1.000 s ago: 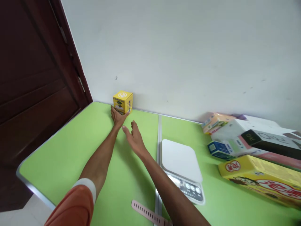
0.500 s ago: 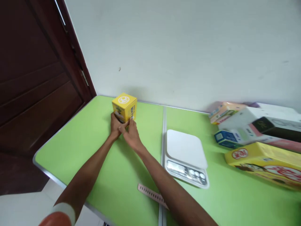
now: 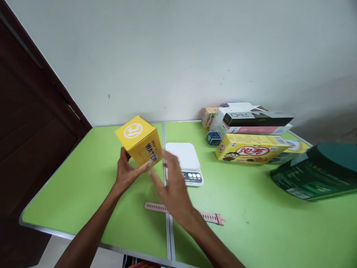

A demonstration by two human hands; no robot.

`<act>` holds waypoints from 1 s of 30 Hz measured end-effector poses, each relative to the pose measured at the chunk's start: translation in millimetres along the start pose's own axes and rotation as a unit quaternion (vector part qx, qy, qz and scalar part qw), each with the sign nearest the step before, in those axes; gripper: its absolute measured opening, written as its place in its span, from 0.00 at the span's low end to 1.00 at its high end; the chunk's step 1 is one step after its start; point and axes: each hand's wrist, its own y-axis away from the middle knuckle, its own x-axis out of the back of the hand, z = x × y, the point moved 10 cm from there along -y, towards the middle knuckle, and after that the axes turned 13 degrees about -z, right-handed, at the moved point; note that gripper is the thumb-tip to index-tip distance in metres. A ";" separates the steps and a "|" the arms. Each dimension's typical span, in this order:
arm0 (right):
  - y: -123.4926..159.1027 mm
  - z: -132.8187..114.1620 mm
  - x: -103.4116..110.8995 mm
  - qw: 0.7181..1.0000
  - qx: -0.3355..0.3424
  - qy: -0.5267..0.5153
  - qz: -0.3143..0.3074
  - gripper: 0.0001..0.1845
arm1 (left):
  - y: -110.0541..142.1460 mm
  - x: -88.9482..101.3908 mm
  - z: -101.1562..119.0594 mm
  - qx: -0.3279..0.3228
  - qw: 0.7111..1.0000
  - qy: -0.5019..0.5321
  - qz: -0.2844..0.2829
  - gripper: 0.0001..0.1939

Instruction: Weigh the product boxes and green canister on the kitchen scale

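Lifted away from the back edge of the green table (image 3: 83, 182), the yellow box (image 3: 136, 139) now tilts above the left half, grasped in the left hand (image 3: 126, 174). The right hand (image 3: 174, 191) spreads its fingers just beside it; blur hides any contact. A pink strap (image 3: 156, 207) lies nearer the front edge.

Left of the box (image 3: 139, 143), the table (image 3: 69, 186) gives wide room for passing. Right of it, the scale (image 3: 181, 156) and the strap (image 3: 155, 207) are only low obstacles, but the cartons (image 3: 252, 147) near the wall (image 3: 195, 56) and the tub (image 3: 318, 173) are higher.
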 end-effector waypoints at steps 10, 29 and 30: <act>-17.4 77.6 109.6 0.996 -0.054 -0.060 0.030 0.23 | -66.3 -131.1 20.5 -0.071 0.970 0.021 -0.233 0.43; 86.8 154.8 136.6 0.975 -0.182 -0.018 0.127 0.27 | -18.6 -64.2 -68.6 0.094 0.990 0.084 -0.067 0.42; 89.9 159.1 136.1 0.974 -0.183 -0.014 0.132 0.26 | -13.7 -58.4 -77.3 0.105 0.990 0.091 -0.032 0.39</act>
